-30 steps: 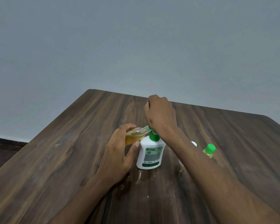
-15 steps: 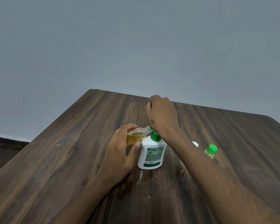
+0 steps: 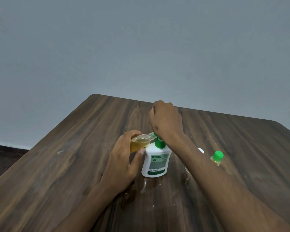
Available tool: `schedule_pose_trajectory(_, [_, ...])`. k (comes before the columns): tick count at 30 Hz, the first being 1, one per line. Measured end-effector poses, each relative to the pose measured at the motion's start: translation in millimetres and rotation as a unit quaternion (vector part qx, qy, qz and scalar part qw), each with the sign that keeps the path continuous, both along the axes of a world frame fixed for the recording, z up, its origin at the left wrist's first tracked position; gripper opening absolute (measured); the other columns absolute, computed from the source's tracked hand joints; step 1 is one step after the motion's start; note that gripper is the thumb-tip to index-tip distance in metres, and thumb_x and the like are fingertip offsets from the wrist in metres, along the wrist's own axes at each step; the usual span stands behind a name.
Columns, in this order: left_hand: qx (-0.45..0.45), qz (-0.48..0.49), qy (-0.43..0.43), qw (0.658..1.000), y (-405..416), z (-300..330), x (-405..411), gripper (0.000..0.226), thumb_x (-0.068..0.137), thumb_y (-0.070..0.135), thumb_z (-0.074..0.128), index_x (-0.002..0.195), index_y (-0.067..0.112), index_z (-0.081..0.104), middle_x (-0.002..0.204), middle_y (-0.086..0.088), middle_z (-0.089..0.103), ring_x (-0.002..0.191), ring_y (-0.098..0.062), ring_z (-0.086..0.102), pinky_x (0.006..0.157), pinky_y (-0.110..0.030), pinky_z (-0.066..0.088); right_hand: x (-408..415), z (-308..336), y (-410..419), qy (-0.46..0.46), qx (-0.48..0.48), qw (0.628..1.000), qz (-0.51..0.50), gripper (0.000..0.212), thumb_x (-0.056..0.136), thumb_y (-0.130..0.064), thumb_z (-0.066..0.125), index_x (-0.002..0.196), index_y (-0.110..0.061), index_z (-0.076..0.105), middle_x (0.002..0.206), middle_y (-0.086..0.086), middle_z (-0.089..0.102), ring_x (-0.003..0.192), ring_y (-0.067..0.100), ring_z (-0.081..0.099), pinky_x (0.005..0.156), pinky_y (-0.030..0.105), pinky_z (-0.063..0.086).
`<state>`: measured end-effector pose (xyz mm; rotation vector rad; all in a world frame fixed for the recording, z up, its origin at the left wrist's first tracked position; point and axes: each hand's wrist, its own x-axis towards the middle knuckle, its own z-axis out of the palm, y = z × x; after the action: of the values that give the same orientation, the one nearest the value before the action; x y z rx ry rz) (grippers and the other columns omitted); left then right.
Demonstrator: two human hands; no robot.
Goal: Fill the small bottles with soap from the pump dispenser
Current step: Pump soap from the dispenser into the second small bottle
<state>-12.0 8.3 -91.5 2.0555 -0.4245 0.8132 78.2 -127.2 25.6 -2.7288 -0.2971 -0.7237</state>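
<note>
Hardly any shift since: left hand (image 3: 122,162) gripping tilted small bottle (image 3: 139,142), curled right hand (image 3: 166,122) atop pump dispenser (image 3: 156,160), mid-table (image 3: 74,156).

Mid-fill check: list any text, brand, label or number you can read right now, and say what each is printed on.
"ORIGINAL": green top band of the label on the white pump dispenser.
Round logo beside it: too blurred to read.
Small print and the lower green band on that label: too small to read.
Small bottle in the left hand: no text visible.
Green-capped bottle on the wooden table: no text visible.
</note>
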Motion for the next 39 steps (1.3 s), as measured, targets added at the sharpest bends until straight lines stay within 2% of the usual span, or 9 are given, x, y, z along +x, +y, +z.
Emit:
schedule_pose_trajectory(6, [-0.001, 0.001, 0.009, 1.0, 0.0, -0.9, 0.8, 0.038, 0.101, 0.028, 0.062, 0.137, 0.019, 0.053, 0.125, 0.012, 0.061, 0.115, -0.005, 0.061, 0.094, -0.016, 0.048, -1.1, 1.7, 1.9, -0.002, -0.007, 1.0, 0.005, 0.023, 0.102, -0.019, 0.044, 0.084, -0.013, 0.058, 0.074, 0.001, 0.057, 0.064, 0.02, 0.054, 0.055, 0.032, 0.036])
schedule_pose_trajectory(12, [-0.002, 0.002, 0.01, 1.0, 0.7, -1.6, 0.3, 0.038, 0.102, 0.03, 0.061, 0.138, 0.02, 0.052, 0.126, 0.013, 0.061, 0.117, -0.005, 0.06, 0.095, -0.02, 0.05, 0.2, 0.9, 1.9, 0.0, -0.003, 1.0, 0.002, 0.024, 0.102, -0.019, 0.044, 0.082, -0.013, 0.056, 0.069, -0.002, 0.051, 0.058, 0.013, 0.046, 0.05, 0.031, 0.029])
schedule_pose_trajectory(17, [0.0, 0.002, 0.01, 1.0, 1.0, -2.2, 0.6, 0.039, 0.102, 0.029, 0.061, 0.138, 0.02, 0.052, 0.127, 0.013, 0.06, 0.116, -0.005, 0.06, 0.095, -0.022, 0.051, 0.6, -1.4, 0.7, 0.003, 0.009, 1.0, 0.006, 0.024, 0.099, -0.018, 0.044, 0.082, -0.011, 0.059, 0.071, 0.001, 0.056, 0.061, 0.02, 0.055, 0.053, 0.032, 0.037])
schedule_pose_trajectory(21, [-0.001, -0.001, 0.006, 1.0, 0.3, -0.1, -0.1, 0.039, 0.101, 0.028, 0.062, 0.138, 0.02, 0.052, 0.126, 0.015, 0.059, 0.117, -0.002, 0.059, 0.095, -0.018, 0.049, 1.7, -0.3, 1.7, -0.006, 0.009, 1.0, 0.004, 0.025, 0.1, -0.019, 0.044, 0.081, -0.012, 0.057, 0.069, 0.0, 0.053, 0.058, 0.016, 0.05, 0.05, 0.031, 0.034])
schedule_pose_trajectory(24, [0.003, 0.001, 0.007, 1.0, 1.0, 0.0, -1.0, 0.04, 0.101, 0.027, 0.063, 0.138, 0.02, 0.052, 0.127, 0.017, 0.057, 0.118, -0.001, 0.058, 0.096, -0.017, 0.048, 2.3, -2.5, 1.3, 0.007, 0.007, 1.0, 0.005, 0.027, 0.098, -0.018, 0.043, 0.076, -0.012, 0.057, 0.067, 0.002, 0.056, 0.059, 0.022, 0.056, 0.05, 0.032, 0.04])
schedule_pose_trajectory(27, [0.002, 0.0, 0.008, 1.0, 0.4, 1.1, -1.5, 0.039, 0.101, 0.028, 0.062, 0.138, 0.021, 0.051, 0.126, 0.018, 0.057, 0.117, -0.001, 0.059, 0.095, -0.016, 0.048, 1.9, 0.6, 1.5, 0.005, 0.008, 1.0, 0.008, 0.025, 0.1, -0.02, 0.043, 0.079, -0.013, 0.056, 0.069, 0.0, 0.054, 0.059, 0.016, 0.05, 0.051, 0.031, 0.034])
schedule_pose_trajectory(31, [0.001, 0.002, 0.007, 1.0, 0.7, 1.4, -1.3, 0.039, 0.101, 0.027, 0.063, 0.137, 0.021, 0.052, 0.126, 0.017, 0.059, 0.117, -0.003, 0.059, 0.096, -0.016, 0.048, 3.5, -2.3, 0.8, 0.015, 0.014, 1.0, 0.003, 0.027, 0.098, -0.019, 0.043, 0.078, -0.012, 0.058, 0.069, 0.002, 0.058, 0.06, 0.022, 0.056, 0.05, 0.031, 0.035])
schedule_pose_trajectory(35, [0.002, 0.004, 0.011, 1.0, -0.7, 2.3, -0.4, 0.038, 0.102, 0.029, 0.062, 0.137, 0.022, 0.051, 0.126, 0.016, 0.058, 0.117, -0.002, 0.059, 0.096, -0.015, 0.047, 2.1, 1.3, 0.0, 0.001, 0.01, 1.0, 0.002, 0.025, 0.101, -0.019, 0.043, 0.08, -0.013, 0.056, 0.068, -0.001, 0.052, 0.057, 0.012, 0.046, 0.048, 0.029, 0.028])
schedule_pose_trajectory(39, [0.005, 0.005, 0.004, 1.0, -0.2, 2.8, -1.3, 0.037, 0.101, 0.026, 0.063, 0.136, 0.02, 0.051, 0.125, 0.019, 0.056, 0.117, 0.0, 0.058, 0.097, -0.013, 0.045, 4.3, -2.4, 0.2, 0.005, 0.007, 1.0, 0.006, 0.025, 0.098, -0.02, 0.044, 0.079, -0.011, 0.058, 0.07, 0.002, 0.057, 0.061, 0.021, 0.055, 0.051, 0.031, 0.035])
